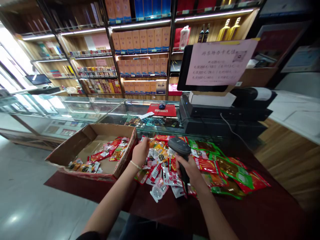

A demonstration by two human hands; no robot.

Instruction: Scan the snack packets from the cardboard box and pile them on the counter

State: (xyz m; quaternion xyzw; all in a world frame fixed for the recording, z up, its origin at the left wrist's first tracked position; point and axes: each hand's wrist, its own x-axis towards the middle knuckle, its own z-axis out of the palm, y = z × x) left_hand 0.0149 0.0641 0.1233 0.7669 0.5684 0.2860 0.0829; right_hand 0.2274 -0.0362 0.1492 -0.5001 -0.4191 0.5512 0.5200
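My right hand is wrapped around the handle of a black barcode scanner, its head tilted over a heap of snack packets. My left hand is closed in a pinch beside the cardboard box; a bit of red and white shows at its fingertips, but what it holds is too small to make out. Under and around both hands lie red snack packets, clear and white packets and green-edged pouches. The open cardboard box on the left has several packets in it.
The dark red tabletop carries the heap. Behind it stand a glass counter with a red mouse pad, and a monitor with a pink paper sign. A cable hangs at right. Shelves of boxed goods line the back.
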